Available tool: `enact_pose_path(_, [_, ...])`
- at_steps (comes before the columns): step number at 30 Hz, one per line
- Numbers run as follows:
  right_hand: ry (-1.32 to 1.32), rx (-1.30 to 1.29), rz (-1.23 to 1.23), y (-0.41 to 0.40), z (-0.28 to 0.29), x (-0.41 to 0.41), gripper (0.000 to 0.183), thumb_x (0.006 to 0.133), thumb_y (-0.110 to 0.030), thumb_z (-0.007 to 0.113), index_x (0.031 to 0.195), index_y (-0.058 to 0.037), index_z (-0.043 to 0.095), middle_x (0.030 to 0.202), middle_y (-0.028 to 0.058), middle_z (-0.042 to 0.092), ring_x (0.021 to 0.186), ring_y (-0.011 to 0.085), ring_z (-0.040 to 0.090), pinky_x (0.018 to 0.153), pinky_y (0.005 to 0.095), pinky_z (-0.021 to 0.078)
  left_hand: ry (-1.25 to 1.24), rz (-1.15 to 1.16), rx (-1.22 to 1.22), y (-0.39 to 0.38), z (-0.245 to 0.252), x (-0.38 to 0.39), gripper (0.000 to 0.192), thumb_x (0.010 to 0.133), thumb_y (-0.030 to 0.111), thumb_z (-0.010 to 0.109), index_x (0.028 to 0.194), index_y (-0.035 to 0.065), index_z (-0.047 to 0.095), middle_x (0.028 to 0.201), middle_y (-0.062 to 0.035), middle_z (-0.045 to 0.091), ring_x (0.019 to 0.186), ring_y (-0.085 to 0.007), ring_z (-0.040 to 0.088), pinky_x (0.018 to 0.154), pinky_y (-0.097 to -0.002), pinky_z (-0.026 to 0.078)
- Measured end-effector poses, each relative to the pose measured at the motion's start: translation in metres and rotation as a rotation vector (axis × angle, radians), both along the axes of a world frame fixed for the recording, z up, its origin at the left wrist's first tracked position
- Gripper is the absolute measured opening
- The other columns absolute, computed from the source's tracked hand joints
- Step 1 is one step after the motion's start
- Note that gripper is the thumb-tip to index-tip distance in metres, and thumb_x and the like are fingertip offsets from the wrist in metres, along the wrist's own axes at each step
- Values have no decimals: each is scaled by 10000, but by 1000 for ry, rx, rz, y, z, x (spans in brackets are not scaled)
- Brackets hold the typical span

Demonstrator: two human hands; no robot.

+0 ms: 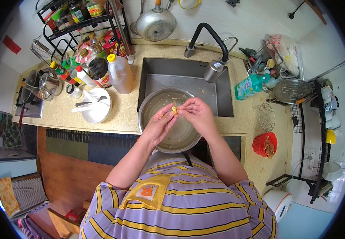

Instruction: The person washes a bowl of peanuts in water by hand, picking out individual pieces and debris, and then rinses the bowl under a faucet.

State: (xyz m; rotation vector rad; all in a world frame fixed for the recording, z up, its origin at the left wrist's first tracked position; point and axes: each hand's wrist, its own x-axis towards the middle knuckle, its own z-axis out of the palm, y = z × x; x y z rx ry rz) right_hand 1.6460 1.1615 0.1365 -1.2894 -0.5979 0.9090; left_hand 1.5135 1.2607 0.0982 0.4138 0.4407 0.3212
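My left hand (160, 124) holds a small yellow-brown piece of food (174, 110) between thumb and fingers, above a round metal basin (180, 139). From the other side, my right hand (199, 115) pinches at the same piece with its thumb and forefinger, the remaining fingers curled. Cloudy water fills the basin, with pale bits floating near its far side. The basin rests across the front of a dark grey sink (178, 78), hiding part of it. One small yellowish scrap (203, 92) lies on the sink floor.
A black faucet (209, 28) arches over the sink. On the left stand a white bowl (99, 112) with spoons, a plastic jug (123, 76) and several bottles. To the right are a green detergent bottle (248, 87), a wire rack (267, 117) and a red basket (259, 145) holding ginger (269, 148).
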Motion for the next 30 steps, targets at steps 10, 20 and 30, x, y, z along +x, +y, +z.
enact_pose_path(10, [-239,-82,37,-3,3,-4,127,807,24,642,887,-7,550,813,58,656,767,94,629,690,215,508,97,-4,202,-2,-6,-3,264,892,40,568,1151,5,538,1052,-88,619,964,-147,609,863,-218,494])
enact_pose_path(20, [-88,-95,57,-1,8,-4,131,815,25,626,895,-16,532,837,55,636,765,79,606,702,206,492,78,24,179,-4,-10,-4,225,885,26,571,1108,-5,551,1028,-105,628,944,-149,613,849,-223,502])
enact_pose_path(30, [-230,-168,90,4,-5,-2,137,812,5,635,905,-12,537,822,39,628,773,75,602,695,200,483,75,-25,146,-5,-16,-3,219,891,36,562,1107,0,564,1042,-64,623,944,-125,614,853,-205,509])
